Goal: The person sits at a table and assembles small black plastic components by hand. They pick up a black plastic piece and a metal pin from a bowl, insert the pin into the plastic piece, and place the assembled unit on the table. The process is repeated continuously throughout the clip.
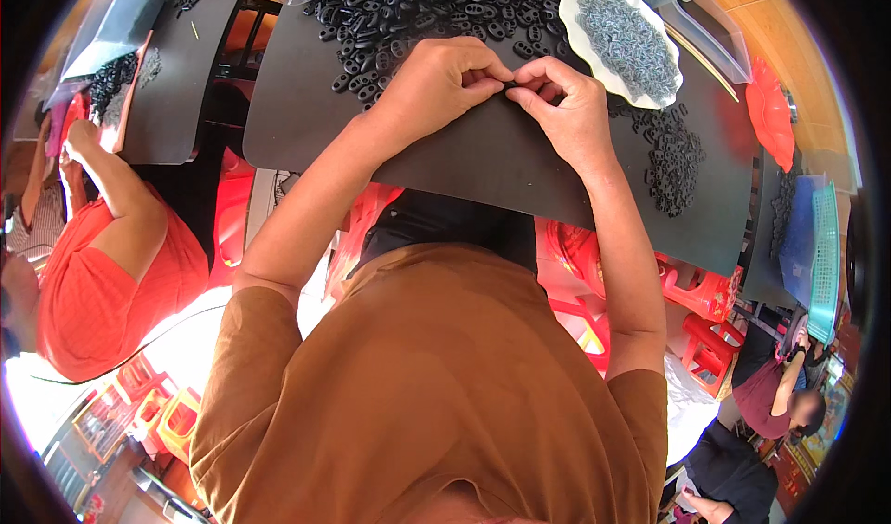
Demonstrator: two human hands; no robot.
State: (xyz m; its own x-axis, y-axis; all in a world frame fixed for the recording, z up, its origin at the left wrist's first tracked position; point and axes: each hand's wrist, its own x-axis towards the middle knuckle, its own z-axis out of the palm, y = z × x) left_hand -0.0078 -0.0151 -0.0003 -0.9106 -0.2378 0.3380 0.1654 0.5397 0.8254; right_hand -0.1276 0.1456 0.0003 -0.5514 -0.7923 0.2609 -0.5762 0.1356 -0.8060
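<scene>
Above the near part of the dark table (492,167), my left hand (436,83) and my right hand (566,111) meet fingertip to fingertip. Between them they pinch a small black piece (510,85), mostly covered by the fingers; its exact shape cannot be made out. Just beyond my hands spreads a large heap of black oval plastic pieces with holes (408,13). To the right of my right hand lies a smaller pile of black pieces (675,162). A white wavy-rimmed dish (570,25), filled with small shiny greyish parts (626,41), stands beyond it.
Clear plastic bins (710,37) and a red scalloped dish (770,111) sit at the far right. Red stools (710,352) stand under and beside the table. A person in red (121,273) works at another table on the left; other people sit at lower right.
</scene>
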